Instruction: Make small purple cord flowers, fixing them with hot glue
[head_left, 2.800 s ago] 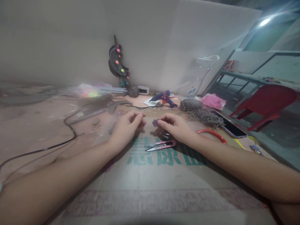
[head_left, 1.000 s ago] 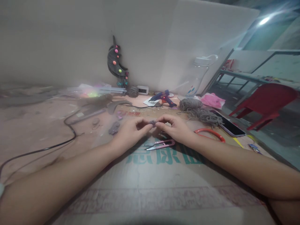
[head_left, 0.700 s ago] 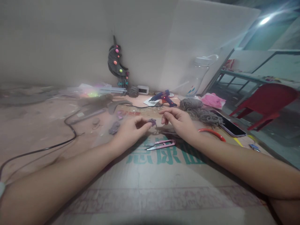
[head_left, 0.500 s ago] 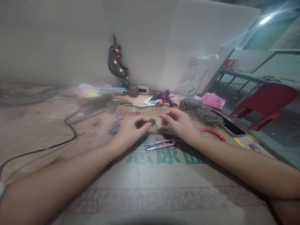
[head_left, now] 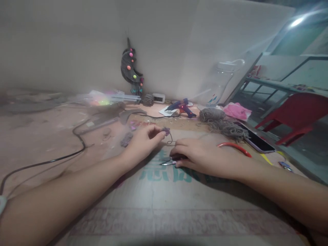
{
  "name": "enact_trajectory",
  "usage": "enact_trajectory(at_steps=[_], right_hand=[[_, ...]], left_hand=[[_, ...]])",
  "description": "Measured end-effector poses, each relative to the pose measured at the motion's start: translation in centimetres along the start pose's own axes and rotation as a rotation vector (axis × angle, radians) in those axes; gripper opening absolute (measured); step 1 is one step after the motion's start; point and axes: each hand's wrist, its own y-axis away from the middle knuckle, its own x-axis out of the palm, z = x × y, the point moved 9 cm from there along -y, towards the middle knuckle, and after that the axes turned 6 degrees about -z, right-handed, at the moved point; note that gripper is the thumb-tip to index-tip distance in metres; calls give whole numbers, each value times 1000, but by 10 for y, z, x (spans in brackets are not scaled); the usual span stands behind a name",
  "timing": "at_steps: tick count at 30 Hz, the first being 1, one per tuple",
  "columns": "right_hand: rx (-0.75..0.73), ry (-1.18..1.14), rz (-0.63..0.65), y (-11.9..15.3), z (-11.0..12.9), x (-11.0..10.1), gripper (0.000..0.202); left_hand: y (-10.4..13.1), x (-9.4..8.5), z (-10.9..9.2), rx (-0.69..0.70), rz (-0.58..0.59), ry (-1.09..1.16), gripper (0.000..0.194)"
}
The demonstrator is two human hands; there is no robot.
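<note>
Between thumb and fingertips, my left hand (head_left: 147, 140) pinches a small purple yarn piece (head_left: 166, 131). A thin dark tail of yarn (head_left: 169, 140) curls down from it toward the right. My right hand (head_left: 196, 153) is over the small thread snips (head_left: 169, 162), its fingers closed around their handles. The blades stick out to the left, just above the printed board (head_left: 153, 194). Another purple-grey yarn piece (head_left: 126, 139) lies left of my left hand.
Behind my hands lies a blue glue gun (head_left: 181, 108) with a black cable (head_left: 64, 158). Grey yarn (head_left: 225, 126), a phone (head_left: 258, 139), red-handled scissors (head_left: 235, 149) and a pink bag (head_left: 237, 111) are at right. A decorated crescent (head_left: 128, 66) hangs against the wall.
My right hand has come down from beside the yarn piece onto the snips and closed on them. The left hand still holds the purple piece in about the same place. The view has shifted slightly.
</note>
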Motion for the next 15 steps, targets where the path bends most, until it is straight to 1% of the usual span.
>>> enact_trajectory(at_steps=[3, 5, 6, 8, 12, 14, 15], right_hand=[[-121, 126, -59, -2, 7, 15, 23], [-186, 176, -110, -2, 10, 17, 28], [-205, 182, -146, -1, 11, 15, 30], [-202, 171, -229, 1, 11, 2, 32], [-76, 157, -450, 6, -1, -38, 38], [-31, 126, -519, 8, -11, -50, 37], [-18, 112, -533, 8, -16, -51, 37]], left_hand=[[1, 2, -1, 10, 15, 13, 20], [1, 3, -1, 14, 27, 11, 21], [1, 4, 0, 16, 36, 10, 21], [1, 5, 0, 25, 52, 8, 23], [1, 5, -1, 73, 66, -12, 23], [1, 7, -1, 87, 79, -10, 24], [1, 7, -1, 85, 83, -6, 25]])
